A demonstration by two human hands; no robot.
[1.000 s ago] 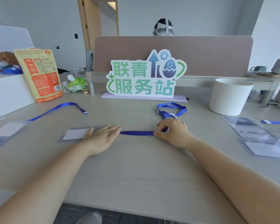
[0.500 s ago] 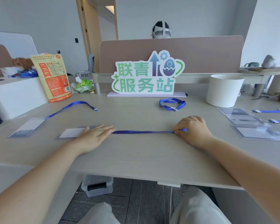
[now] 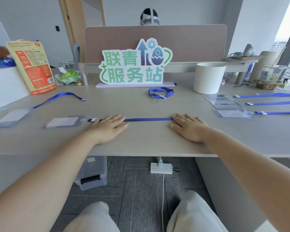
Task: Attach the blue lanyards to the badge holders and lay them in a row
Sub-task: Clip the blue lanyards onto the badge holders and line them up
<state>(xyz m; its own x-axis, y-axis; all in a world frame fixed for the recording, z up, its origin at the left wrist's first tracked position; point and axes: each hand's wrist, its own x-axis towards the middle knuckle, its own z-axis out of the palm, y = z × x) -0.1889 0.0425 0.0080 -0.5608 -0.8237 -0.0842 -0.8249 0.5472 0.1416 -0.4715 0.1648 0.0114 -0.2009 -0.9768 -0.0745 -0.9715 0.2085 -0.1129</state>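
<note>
lanyards (image 3: 147,119): 6 | badge holders (image 3: 62,122): 5 | hands (image 3: 110,127): 2 | sign (image 3: 134,63): 1 | white tub (image 3: 208,77): 1 | snack bag (image 3: 33,66): 1 | power strip (image 3: 161,168): 1

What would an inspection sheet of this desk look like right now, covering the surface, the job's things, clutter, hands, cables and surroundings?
Surface: pale desk, mostly bare near its front edge.
Job's things: badge holder with straightened lanyard; a second clipped set at left; three sets rowed at right; one coiled loose lanyard.
Clutter: orange snack bag, green sign, white tub.
Hands: left hand and right hand lie flat, palms down on the lanyard.
Cables: white power strip and its cord on the floor.
Surroundings: divider panel; another person behind it; clear bin under desk.
</note>
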